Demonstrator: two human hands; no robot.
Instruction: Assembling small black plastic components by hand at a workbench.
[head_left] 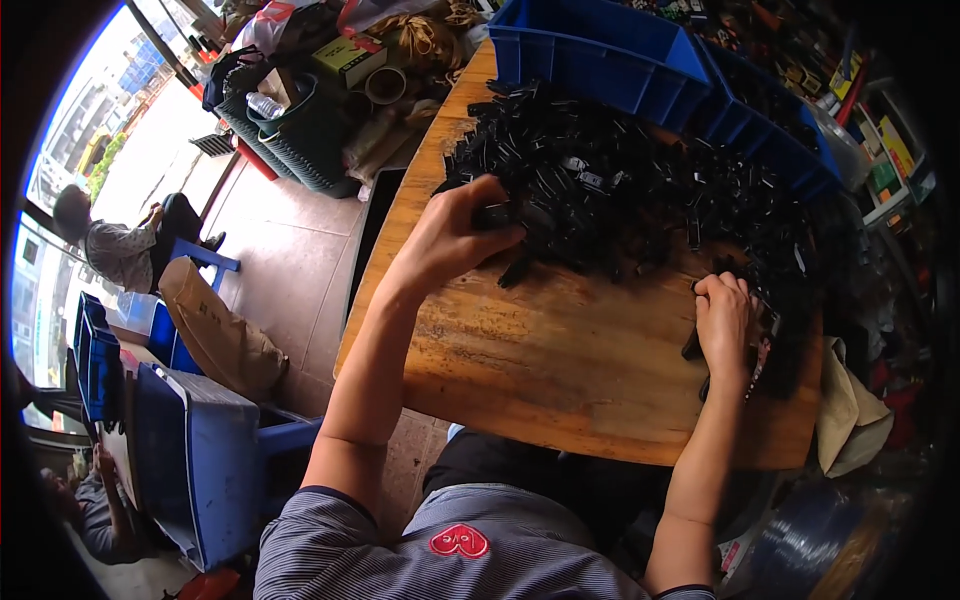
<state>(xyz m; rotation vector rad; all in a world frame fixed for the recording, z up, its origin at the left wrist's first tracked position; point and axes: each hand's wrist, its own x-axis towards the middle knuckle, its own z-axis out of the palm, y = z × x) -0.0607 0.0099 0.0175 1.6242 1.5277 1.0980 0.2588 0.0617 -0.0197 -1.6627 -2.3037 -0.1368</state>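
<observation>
Blue bin [600,50] behind black clips [620,190].

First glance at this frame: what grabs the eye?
The heap of small black plastic parts spread over the far half of the wooden table. The left hand digs into its near edge, while the right hand grips a bunch of parts at the right. Blue bins stand behind the heap.

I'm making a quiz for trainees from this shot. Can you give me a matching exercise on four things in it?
Things:
1. left hand
2. right hand
3. blue bin
4. wooden table

States:
A. at the table's far edge
B. reaching into the black parts pile
C. closed around black parts at the pile's near right
D. bare along its near edge

Pairs: 1-B, 2-C, 3-A, 4-D
</observation>
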